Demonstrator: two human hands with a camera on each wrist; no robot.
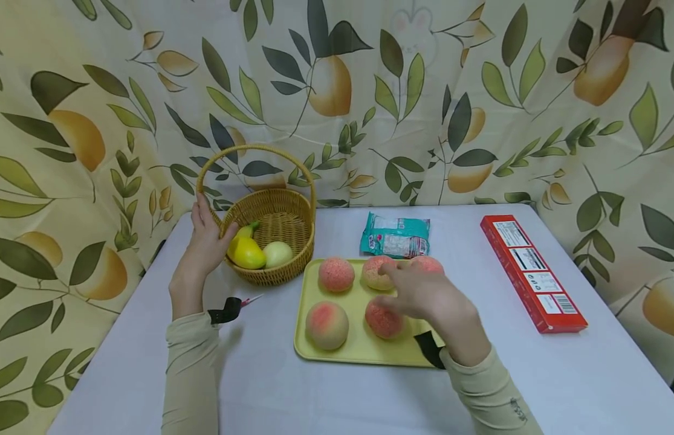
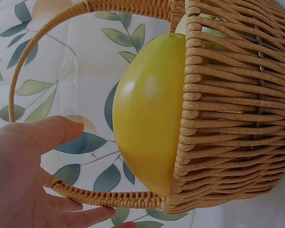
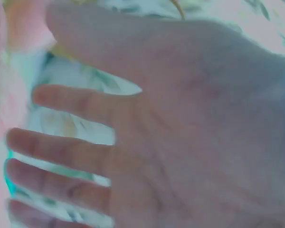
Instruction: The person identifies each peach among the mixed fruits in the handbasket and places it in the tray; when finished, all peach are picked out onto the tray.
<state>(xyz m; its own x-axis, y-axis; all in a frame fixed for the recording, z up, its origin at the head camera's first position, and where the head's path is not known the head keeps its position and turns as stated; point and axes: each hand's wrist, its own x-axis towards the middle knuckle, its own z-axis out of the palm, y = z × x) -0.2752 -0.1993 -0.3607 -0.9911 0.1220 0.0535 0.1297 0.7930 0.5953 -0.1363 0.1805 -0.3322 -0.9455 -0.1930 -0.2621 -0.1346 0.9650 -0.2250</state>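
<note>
My left hand (image 1: 203, 241) is at the left side of a wicker basket (image 1: 293, 257). Its thumb and straight fingers lie on either side of the basket's arched handle (image 2: 109, 198). Inside the basket sit a smooth yellow fruit (image 1: 246, 252) with a greenish tip and a round pale green fruit (image 1: 278, 254). Over the right part of a yellow tray (image 1: 347, 356), my right hand (image 1: 429, 293) is spread, palm down, with nothing gripped. Its thumb overlaps a pink peach (image 1: 384, 320), and its fingers reach toward two more peaches behind, one pink-yellow (image 1: 376, 275) and one pink (image 1: 428, 264).
On the tray's left side lie a speckled pink peach (image 1: 337, 274) and a pale peach with a red blush (image 1: 327, 326). A teal packet (image 1: 395, 235) lies behind the tray. At the right, a long red box (image 1: 532, 272) lies flat. Patterned cloth (image 1: 369, 139) hangs behind the table.
</note>
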